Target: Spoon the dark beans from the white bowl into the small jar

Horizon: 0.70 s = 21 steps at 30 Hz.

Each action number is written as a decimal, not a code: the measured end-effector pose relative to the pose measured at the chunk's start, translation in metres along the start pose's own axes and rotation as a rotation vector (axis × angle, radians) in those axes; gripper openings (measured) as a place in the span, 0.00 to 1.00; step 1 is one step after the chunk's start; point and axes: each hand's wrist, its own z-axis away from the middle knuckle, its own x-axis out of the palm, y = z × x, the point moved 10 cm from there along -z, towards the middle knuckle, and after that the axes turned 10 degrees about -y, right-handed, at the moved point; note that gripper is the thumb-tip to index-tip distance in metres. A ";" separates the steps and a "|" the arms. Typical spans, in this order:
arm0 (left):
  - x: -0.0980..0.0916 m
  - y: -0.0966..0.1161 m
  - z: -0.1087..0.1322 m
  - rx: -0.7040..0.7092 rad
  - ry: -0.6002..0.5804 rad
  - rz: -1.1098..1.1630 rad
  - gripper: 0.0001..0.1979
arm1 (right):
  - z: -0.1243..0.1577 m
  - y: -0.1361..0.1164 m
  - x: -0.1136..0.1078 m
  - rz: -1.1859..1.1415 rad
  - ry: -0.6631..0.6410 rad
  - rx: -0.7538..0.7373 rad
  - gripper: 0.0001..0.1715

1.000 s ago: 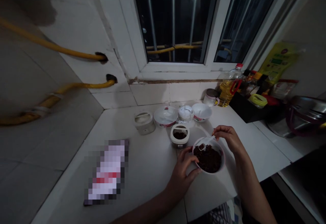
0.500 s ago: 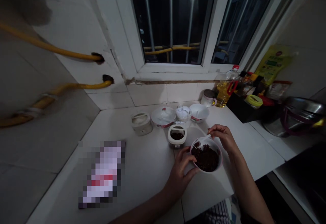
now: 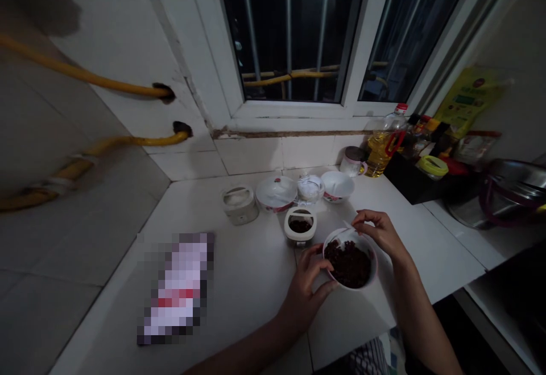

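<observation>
A white bowl [image 3: 372, 250] with a dark reddish-brown mixture [image 3: 350, 266] in it sits near the front of the counter. My left hand [image 3: 310, 284] grips the bowl's left side, fingers on the rim and thumb low on the wall. Pinched in my right hand [image 3: 379, 231] is the handle of a white spoon [image 3: 344, 235], whose head dips into the mixture at the far left of the bowl. Just beyond my left fingers stands a clear jar with a cream rim [image 3: 300, 213], its dark contents visible through the open top.
Behind stand a lidded container [image 3: 239, 205], a wide bowl [image 3: 276, 194], a small white tub [image 3: 310, 187] and another bowl [image 3: 338, 185]. An oil bottle [image 3: 379, 150], a black condiment box [image 3: 405, 177] and a metal pot [image 3: 507, 193] line the right. A blurred-out packet [image 3: 177, 289] lies left.
The spoon's head has sunk lower into the mixture; before, it was raised with some dark bits on it. My left hand keeps its hold on the bowl. The view has shifted slightly.
</observation>
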 end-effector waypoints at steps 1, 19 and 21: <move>0.000 0.001 0.000 0.001 0.001 0.003 0.05 | 0.000 0.001 0.000 0.001 0.004 0.005 0.04; 0.002 0.000 -0.001 0.014 -0.013 -0.024 0.05 | -0.006 0.022 -0.007 -0.263 0.067 0.115 0.03; 0.003 0.000 -0.001 0.020 -0.008 -0.007 0.05 | -0.007 0.023 -0.010 -0.319 0.098 0.105 0.02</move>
